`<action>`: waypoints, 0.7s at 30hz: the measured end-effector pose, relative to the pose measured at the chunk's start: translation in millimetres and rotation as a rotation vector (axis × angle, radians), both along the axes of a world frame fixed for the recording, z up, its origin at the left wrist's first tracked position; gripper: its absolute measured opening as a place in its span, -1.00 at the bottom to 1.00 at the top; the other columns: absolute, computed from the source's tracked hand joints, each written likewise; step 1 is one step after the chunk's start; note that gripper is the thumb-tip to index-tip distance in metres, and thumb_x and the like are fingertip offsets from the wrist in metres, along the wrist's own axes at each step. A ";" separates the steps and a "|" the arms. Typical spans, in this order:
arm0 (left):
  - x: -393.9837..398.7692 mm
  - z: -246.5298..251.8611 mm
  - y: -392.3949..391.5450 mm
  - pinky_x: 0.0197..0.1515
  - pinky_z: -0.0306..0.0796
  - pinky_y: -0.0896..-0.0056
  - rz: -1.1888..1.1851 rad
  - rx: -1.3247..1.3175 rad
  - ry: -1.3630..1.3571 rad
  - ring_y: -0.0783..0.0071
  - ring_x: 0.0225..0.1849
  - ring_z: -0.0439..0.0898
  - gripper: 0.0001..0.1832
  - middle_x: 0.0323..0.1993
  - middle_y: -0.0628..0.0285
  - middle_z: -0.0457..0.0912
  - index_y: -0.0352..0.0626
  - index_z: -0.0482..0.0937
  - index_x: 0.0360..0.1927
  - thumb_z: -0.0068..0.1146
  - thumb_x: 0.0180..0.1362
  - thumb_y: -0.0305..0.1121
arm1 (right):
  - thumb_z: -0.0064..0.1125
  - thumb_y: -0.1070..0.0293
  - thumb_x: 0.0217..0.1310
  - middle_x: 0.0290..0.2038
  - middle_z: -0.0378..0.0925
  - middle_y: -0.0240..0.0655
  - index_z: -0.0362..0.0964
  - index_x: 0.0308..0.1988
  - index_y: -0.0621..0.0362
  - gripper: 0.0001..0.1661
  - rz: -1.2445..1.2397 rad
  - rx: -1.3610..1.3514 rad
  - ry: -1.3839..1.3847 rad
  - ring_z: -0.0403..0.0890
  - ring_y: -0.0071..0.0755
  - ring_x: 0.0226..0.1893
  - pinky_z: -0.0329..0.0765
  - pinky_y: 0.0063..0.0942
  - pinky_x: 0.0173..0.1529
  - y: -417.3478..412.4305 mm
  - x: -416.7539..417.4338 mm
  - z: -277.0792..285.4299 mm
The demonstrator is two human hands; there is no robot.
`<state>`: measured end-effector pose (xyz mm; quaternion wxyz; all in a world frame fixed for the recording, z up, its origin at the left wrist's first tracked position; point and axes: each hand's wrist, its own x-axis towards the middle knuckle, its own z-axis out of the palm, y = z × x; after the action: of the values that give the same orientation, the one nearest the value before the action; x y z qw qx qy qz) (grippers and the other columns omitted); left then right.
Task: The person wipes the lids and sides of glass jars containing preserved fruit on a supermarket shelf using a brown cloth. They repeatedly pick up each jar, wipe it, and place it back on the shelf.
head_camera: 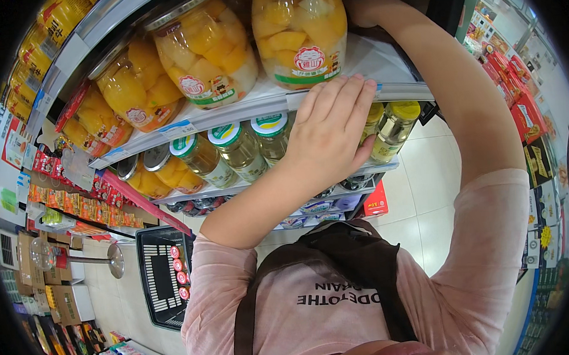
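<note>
My left hand (327,123) lies palm down over the front edge of the shelf (262,107), fingers stretched out and thumb to the right. Its fingertips come close to the base of a large glass jar of mixed fruit (302,38). My right arm reaches around the right side of that jar. The right hand (365,10) is mostly hidden in the shadow behind it, so its fingers cannot be made out. More jars of fruit, among them a tilted-looking mixed-fruit jar (207,52) and a yellow peach jar (137,84), stand to the left.
On the shelf below are green-and-white-lidded jars (225,137) and yellow-lidded jars (396,125). A black shopping basket (148,278) on the floor holds several red-lidded items (178,265). Yellow cans (36,55) line the left; red packages (524,114) the right. A metal-based stand (116,261) is nearby.
</note>
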<state>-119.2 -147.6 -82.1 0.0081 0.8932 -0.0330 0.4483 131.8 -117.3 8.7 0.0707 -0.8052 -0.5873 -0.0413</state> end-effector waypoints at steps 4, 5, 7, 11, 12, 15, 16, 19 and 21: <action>-0.3 0.8 -0.3 0.15 0.19 0.16 0.006 -0.004 0.006 0.15 0.10 0.37 -0.23 0.07 0.11 0.40 -0.23 0.35 0.16 0.32 -0.23 -0.28 | 0.18 0.46 0.02 0.04 0.45 -0.06 0.32 0.15 0.07 -0.38 0.047 -0.053 0.017 0.46 -0.06 0.06 0.37 -0.29 0.16 -21.1 0.7 -1.4; 0.2 0.8 0.0 0.16 0.19 0.16 0.004 -0.005 0.008 0.15 0.11 0.37 -0.23 0.08 0.11 0.40 -0.23 0.35 0.16 0.32 -0.23 -0.28 | 0.18 0.45 0.02 0.04 0.45 -0.06 0.33 0.15 0.08 -0.38 0.045 -0.056 -0.019 0.46 -0.06 0.06 0.37 -0.29 0.16 -30.2 -4.6 -2.2; 0.3 0.3 0.2 0.16 0.19 0.16 0.000 -0.013 0.004 0.15 0.11 0.37 -0.23 0.07 0.11 0.40 -0.23 0.35 0.16 0.32 -0.22 -0.28 | 0.17 0.46 0.03 0.04 0.44 -0.07 0.33 0.15 0.08 -0.38 0.015 -0.042 -0.145 0.45 -0.05 0.06 0.37 -0.29 0.15 -53.5 -33.9 3.9; 1.5 -0.6 0.7 0.16 0.21 0.15 0.000 -0.013 -0.011 0.14 0.10 0.38 -0.24 0.08 0.11 0.40 -0.23 0.36 0.16 0.32 -0.23 -0.29 | 0.17 0.46 0.01 -0.01 0.43 -0.08 0.33 0.15 0.09 -0.38 0.192 -0.013 -0.153 0.44 -0.03 0.04 0.39 -0.31 0.11 -104.0 -59.2 11.5; 1.1 0.2 0.0 0.15 0.21 0.15 0.004 -0.014 -0.008 0.14 0.10 0.38 -0.24 0.08 0.11 0.40 -0.23 0.37 0.15 0.32 -0.23 -0.29 | 0.17 0.47 0.00 -0.03 0.43 -0.08 0.33 0.14 0.08 -0.38 0.217 -0.031 -0.105 0.45 -0.03 0.03 0.40 -0.31 0.09 -114.4 -63.3 17.5; -0.6 1.4 0.1 0.16 0.21 0.15 0.019 -0.013 0.009 0.15 0.11 0.38 -0.26 0.08 0.09 0.40 -0.24 0.38 0.13 0.31 -0.22 -0.27 | 0.17 0.52 -0.02 -0.09 0.45 -0.09 0.36 0.11 0.08 -0.40 0.203 -0.037 -0.060 0.47 -0.04 -0.02 0.43 -0.32 0.05 -137.4 -78.3 24.3; -1.0 2.6 -0.2 0.18 0.20 0.15 0.021 -0.010 0.018 0.16 0.12 0.37 -0.27 0.08 0.08 0.40 -0.26 0.38 0.12 0.30 -0.20 -0.26 | 0.16 0.54 -0.02 -0.11 0.45 -0.09 0.36 0.10 0.09 -0.41 0.135 -0.009 -0.113 0.48 -0.03 -0.04 0.43 -0.32 0.03 -143.4 -87.5 21.9; 0.4 2.1 -0.9 0.19 0.18 0.14 0.034 -0.009 0.022 0.16 0.11 0.37 -0.29 0.07 0.06 0.41 -0.27 0.38 0.11 0.28 -0.19 -0.25 | 0.12 0.62 -0.04 -0.16 0.47 -0.07 0.37 0.04 0.11 -0.45 0.096 0.033 -0.160 0.52 -0.01 -0.10 0.45 -0.29 -0.02 -135.9 -90.2 17.0; 1.8 1.5 -1.3 0.17 0.20 0.14 0.038 -0.014 0.013 0.14 0.09 0.39 -0.28 0.06 0.07 0.42 -0.26 0.40 0.11 0.30 -0.21 -0.26 | 0.09 0.62 -0.03 -0.17 0.48 -0.04 0.37 0.03 0.11 -0.47 0.112 0.045 -0.162 0.52 0.01 -0.11 0.45 -0.27 -0.03 -126.8 -85.5 14.4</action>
<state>-117.4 -148.9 -80.7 0.0061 0.8964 -0.0129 0.4429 46.3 -244.1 23.1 0.0435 -0.7633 -0.6342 -0.1154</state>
